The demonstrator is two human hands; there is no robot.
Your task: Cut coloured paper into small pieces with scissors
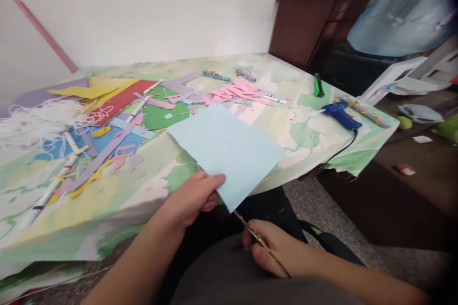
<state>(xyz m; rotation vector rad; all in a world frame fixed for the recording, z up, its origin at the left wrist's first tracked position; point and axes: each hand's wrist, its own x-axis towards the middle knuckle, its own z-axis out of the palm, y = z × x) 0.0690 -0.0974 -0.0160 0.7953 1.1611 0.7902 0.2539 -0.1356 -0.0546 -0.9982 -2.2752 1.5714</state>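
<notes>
A light blue sheet of paper is pinched near its front edge between the thumb and fingers of my left hand. Its far part reaches over the cloth-covered table. In my right hand is a pair of scissors, its blades pointing at the paper's near corner. The tip meets or lies just under that corner; I cannot tell which. My right fingers wrap around the scissors close to my lap.
Pink paper scraps, a green sheet and tangled white string cover the table's left and back. A blue glue gun with a cord and a green cutter lie at right. A dark cabinet stands behind.
</notes>
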